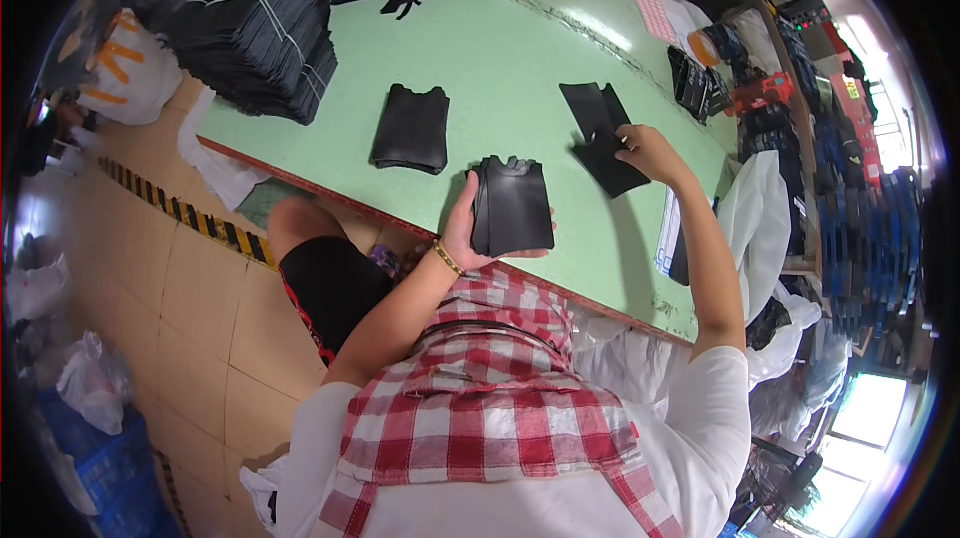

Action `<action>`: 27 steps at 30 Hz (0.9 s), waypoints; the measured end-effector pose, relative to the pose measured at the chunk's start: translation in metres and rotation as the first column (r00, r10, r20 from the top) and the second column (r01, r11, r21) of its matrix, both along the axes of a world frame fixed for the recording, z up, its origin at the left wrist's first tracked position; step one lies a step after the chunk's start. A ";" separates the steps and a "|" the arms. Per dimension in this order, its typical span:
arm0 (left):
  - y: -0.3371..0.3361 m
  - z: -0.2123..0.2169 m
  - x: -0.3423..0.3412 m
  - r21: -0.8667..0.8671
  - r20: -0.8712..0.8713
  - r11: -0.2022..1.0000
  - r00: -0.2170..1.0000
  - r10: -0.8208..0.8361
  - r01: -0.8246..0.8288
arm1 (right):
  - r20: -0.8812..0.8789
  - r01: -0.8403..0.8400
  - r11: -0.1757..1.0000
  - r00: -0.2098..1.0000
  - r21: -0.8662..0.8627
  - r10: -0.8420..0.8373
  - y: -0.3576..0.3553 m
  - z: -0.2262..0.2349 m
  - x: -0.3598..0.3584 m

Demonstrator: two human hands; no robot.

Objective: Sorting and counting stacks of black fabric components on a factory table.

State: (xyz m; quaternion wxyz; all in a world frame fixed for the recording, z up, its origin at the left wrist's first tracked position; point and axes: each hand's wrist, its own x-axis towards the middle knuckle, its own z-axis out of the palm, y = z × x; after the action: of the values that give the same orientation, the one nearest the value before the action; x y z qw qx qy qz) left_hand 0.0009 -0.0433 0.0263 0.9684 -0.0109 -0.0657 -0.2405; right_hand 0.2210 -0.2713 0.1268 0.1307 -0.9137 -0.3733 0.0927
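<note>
My left hand (466,228) holds a small stack of black cut fabric pieces (513,206) upright by its edge above the near rim of the green table (500,48). Farther out, my right hand (640,150) pinches the top black piece (610,168) of a thin pile lying on the table, with another black piece (592,106) just beyond it. A separate neat stack of black pieces (411,128) rests flat to the left of both hands, untouched.
A tall heap of bundled black pieces (262,33) fills the table's far left. More black pieces (695,83) and a pink sheet (655,13) lie at the far right. White bags (770,218) hang right of the table. A yellow-black striped strip (185,213) crosses the tiled floor.
</note>
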 end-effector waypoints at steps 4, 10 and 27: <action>-0.001 0.001 0.000 0.003 -0.064 0.998 0.996 0.056 -0.055 | -0.610 0.183 0.968 0.791 0.171 -0.041 0.023 0.042 -0.042; -0.002 0.006 -0.003 0.009 -0.075 0.992 0.989 0.126 -0.126 | -0.781 0.458 0.795 0.624 0.398 0.032 0.062 0.023 -0.105; -0.001 -0.001 -0.002 0.113 -0.090 0.993 0.996 0.025 -0.015 | -0.575 0.397 0.781 0.816 0.482 -0.060 0.038 0.024 -0.097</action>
State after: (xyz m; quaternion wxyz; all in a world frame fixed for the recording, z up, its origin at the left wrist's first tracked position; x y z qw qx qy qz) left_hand -0.0007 -0.0446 0.0251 0.9718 0.0334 -0.0079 -0.2334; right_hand 0.1242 -0.2334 0.1509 0.5121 -0.8063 -0.2134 0.2049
